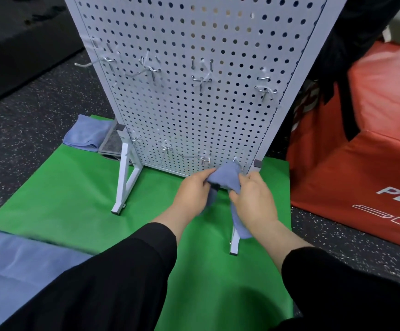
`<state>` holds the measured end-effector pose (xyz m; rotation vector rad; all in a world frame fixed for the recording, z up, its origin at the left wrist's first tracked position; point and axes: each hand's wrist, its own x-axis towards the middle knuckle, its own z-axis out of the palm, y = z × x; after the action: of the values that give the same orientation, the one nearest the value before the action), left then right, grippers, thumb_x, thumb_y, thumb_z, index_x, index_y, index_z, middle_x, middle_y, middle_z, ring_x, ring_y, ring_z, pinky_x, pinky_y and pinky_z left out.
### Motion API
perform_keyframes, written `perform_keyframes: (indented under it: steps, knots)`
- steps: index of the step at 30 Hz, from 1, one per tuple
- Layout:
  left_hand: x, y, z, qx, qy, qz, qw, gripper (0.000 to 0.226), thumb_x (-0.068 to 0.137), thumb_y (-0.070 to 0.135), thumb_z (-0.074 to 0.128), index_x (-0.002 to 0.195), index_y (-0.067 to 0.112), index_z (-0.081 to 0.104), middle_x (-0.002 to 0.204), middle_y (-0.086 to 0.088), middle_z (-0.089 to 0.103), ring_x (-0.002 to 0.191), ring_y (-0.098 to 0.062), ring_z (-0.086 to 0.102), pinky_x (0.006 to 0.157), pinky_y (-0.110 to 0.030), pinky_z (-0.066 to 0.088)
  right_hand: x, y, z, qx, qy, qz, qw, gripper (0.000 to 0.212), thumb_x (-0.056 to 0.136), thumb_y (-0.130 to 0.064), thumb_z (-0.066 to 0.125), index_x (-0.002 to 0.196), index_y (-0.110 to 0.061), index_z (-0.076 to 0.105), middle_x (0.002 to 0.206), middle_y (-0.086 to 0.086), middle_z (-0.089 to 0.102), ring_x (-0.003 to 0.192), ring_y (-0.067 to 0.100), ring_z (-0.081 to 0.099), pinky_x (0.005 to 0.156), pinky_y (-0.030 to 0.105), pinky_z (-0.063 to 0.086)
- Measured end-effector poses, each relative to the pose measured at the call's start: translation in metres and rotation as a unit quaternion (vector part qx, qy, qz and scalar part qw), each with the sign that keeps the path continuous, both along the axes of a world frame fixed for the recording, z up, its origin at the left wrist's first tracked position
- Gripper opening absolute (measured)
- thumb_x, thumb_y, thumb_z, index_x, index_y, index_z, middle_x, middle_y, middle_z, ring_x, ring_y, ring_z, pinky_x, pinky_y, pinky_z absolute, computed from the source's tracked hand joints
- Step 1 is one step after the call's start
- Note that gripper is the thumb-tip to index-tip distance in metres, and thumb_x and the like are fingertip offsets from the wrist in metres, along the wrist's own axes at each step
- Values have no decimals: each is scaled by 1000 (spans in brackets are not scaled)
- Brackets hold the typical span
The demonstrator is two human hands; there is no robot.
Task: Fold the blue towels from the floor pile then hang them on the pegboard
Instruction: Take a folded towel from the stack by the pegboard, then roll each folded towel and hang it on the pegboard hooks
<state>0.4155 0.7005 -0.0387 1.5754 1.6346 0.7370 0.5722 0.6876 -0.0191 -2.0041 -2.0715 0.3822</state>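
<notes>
Hands in black sleeves reach forward to the bottom right corner of a white pegboard [194, 103] standing on a green mat [62, 199]. The left hand [195, 189] pinches the left side of a blue towel [225, 179], fingers curled over its top fold. The right hand [253, 199] grips the towel's right side, with cloth trailing down below the wrist. The towel's top is bunched against a low metal hook [236, 161] at the board's lower right. More blue towels [15, 266] lie at the mat's near left corner, and a folded blue towel [88, 133] sits at its far left edge. A red padded box [373, 139] stands beside the mat's right edge.
</notes>
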Motion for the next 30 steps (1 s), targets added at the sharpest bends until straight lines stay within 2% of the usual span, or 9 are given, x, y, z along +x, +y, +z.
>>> perform_keyframes:
  steps: [5,7,9,14,18,21,24,27,30]
  knots:
    - [1,-10,-23,-74,-97,-35,992,47,100,0,48,143,20,54,127,3,66,116,-15,59,86,-12,42,-7,-5,-18,-73,74,-33,994,62,95,-30,62,150,-10,40,127,9,55,114,30,57,96,38,48]
    - [1,-14,-30,-86,-116,-36,989,49,100,-2,48,144,19,51,125,6,64,116,-14,59,82,0,40,-11,-7,-20,-86,120,-46,988,65,93,-28,63,152,-15,38,129,8,60,113,28,59,97,37,50]
    - [0,-18,-33,-105,-141,-40,984,54,99,-4,46,147,20,47,125,7,62,114,-10,60,80,3,40,-14,-9,-20,-98,186,-70,975,61,89,-25,65,147,-23,43,122,3,67,105,24,64,90,36,54]
    - [-9,-32,-37,-114,-109,-54,986,65,92,-12,42,153,12,40,147,-1,54,131,-17,54,92,0,39,-16,-23,-27,-139,253,-93,953,51,83,-37,61,133,-29,53,112,-6,72,98,15,70,87,41,59]
    - [-36,-56,-26,-104,-1,-18,994,58,98,1,47,154,12,39,153,-5,49,135,-24,52,110,-25,37,-25,-48,-18,-50,223,-137,964,34,97,-27,63,128,-15,59,106,0,62,84,13,62,76,34,53]
    - [-67,-83,-10,-73,24,53,996,47,100,6,48,146,13,52,142,-6,60,129,-22,57,110,-27,40,-50,-69,-10,4,219,-66,973,23,97,-22,62,117,-11,65,104,0,58,79,11,57,79,33,51]
    - [-108,-121,5,-31,64,125,990,37,99,8,50,133,13,63,126,-6,70,115,-24,65,101,-30,48,-92,-91,-11,-15,219,52,974,18,97,-20,62,111,-10,69,105,0,59,79,12,56,78,27,45]
    - [-156,-166,20,-14,128,181,975,33,98,12,49,126,18,67,117,-6,73,99,-29,67,87,-32,51,-139,-122,-10,-32,207,149,966,16,95,-22,64,107,-14,71,106,4,65,83,21,62,81,33,50]
    - [-206,-212,29,-13,181,224,957,33,99,15,47,126,18,66,117,-9,72,104,-32,66,88,-37,52,-178,-153,-16,-66,182,224,955,21,95,-24,64,112,-14,70,113,7,67,96,27,64,90,38,50]
